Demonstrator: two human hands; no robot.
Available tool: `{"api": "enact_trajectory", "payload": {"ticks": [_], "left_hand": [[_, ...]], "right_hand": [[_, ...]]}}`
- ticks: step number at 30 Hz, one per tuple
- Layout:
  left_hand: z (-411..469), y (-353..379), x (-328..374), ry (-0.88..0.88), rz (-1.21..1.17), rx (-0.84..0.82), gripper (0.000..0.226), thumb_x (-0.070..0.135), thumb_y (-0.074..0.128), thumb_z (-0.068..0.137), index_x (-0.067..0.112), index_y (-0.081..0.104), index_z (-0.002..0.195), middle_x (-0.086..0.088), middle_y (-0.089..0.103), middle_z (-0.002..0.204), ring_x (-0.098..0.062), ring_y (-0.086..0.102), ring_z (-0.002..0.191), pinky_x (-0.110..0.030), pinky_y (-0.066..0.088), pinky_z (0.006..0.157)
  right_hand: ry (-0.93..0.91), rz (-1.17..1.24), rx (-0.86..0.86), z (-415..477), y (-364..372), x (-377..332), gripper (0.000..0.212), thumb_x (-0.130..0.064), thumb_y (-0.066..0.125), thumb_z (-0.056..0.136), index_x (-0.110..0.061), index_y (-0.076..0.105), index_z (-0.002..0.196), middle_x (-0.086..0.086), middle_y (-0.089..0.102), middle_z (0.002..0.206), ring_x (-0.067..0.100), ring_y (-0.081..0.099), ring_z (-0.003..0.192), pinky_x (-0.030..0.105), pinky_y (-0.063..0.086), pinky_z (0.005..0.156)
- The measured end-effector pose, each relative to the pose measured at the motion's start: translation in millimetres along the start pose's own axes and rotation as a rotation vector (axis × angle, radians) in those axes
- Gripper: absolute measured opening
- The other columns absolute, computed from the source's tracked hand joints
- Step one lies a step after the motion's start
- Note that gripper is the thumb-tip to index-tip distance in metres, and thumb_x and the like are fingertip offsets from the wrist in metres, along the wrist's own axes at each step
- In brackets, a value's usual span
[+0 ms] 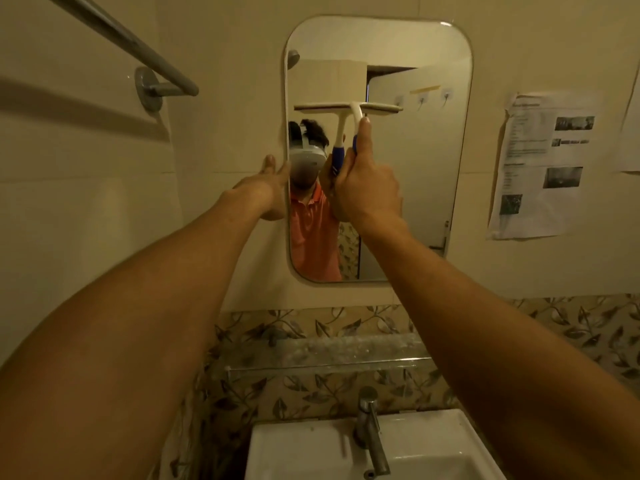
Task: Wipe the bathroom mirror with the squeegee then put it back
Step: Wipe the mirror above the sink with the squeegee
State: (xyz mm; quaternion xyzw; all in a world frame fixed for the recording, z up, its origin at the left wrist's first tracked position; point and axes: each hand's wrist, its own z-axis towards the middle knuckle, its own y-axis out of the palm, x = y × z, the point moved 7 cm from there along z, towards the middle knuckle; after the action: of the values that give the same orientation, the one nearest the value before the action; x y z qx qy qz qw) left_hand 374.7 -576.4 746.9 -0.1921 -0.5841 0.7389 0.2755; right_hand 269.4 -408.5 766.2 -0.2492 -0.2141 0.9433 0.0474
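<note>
A tall mirror point(415, 188) with rounded corners hangs on the cream tiled wall. My right hand point(367, 188) grips the blue-and-white handle of a squeegee point(356, 110). Its white blade lies flat and level against the glass, a little above mid-height. The handle and hand are doubled by their reflection. My left hand point(266, 187) rests with fingers spread on the mirror's left edge, holding nothing.
A glass shelf point(329, 358) runs below the mirror, over a white sink point(429, 441) with a chrome tap point(372, 431). A metal towel bar point(138, 50) juts from the wall at upper left. Printed papers point(540, 161) hang at right.
</note>
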Motion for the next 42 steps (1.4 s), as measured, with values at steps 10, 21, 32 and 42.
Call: {"api": "enact_trajectory", "payload": {"ticks": [10,21,32,42], "left_hand": [[7.4,1.8,-6.1,0.036,-0.036,0.035,0.106,-0.010,0.046,0.086,0.040,-0.018,0.154,0.004,-0.027,0.162,-0.034,0.013,0.152,-0.056,0.034,0.114],[8.2,4.1,-4.2,0.025,-0.043,0.039,0.107,-0.012,0.042,0.085,0.042,-0.021,0.153,0.004,-0.031,0.161,-0.029,0.005,0.154,-0.055,0.029,0.118],[0.5,0.9,-4.8,0.025,-0.078,0.041,0.104,-0.013,0.042,0.088,0.036,-0.021,0.155,0.009,-0.031,0.160,-0.025,0.007,0.154,-0.051,0.027,0.120],[-4.4,-0.6,2.1,0.014,0.003,0.026,0.092,-0.005,0.041,0.095,0.030,-0.017,0.157,0.002,-0.028,0.163,-0.028,0.005,0.154,-0.052,0.025,0.120]], "right_hand": [[0.050,-0.028,-0.173,-135.2,64.3,68.6,0.071,-0.038,0.030,0.108,-0.046,-0.026,0.152,0.010,0.061,0.071,0.028,0.060,0.056,0.049,0.058,0.055],[0.133,-0.163,-0.407,-254.9,107.0,115.8,0.071,-0.038,0.026,0.109,-0.041,-0.032,0.150,-0.002,0.055,0.072,0.018,0.056,0.059,0.039,0.055,0.057],[0.064,0.265,-0.085,-132.1,21.0,46.8,0.059,-0.044,0.026,0.107,-0.048,-0.004,0.158,-0.002,0.059,0.067,0.013,0.058,0.052,0.031,0.053,0.049],[-0.095,0.160,-0.023,76.4,-43.2,-66.3,0.062,-0.028,0.028,0.107,-0.038,-0.004,0.159,0.014,0.064,0.082,0.029,0.065,0.069,0.049,0.060,0.068]]}}
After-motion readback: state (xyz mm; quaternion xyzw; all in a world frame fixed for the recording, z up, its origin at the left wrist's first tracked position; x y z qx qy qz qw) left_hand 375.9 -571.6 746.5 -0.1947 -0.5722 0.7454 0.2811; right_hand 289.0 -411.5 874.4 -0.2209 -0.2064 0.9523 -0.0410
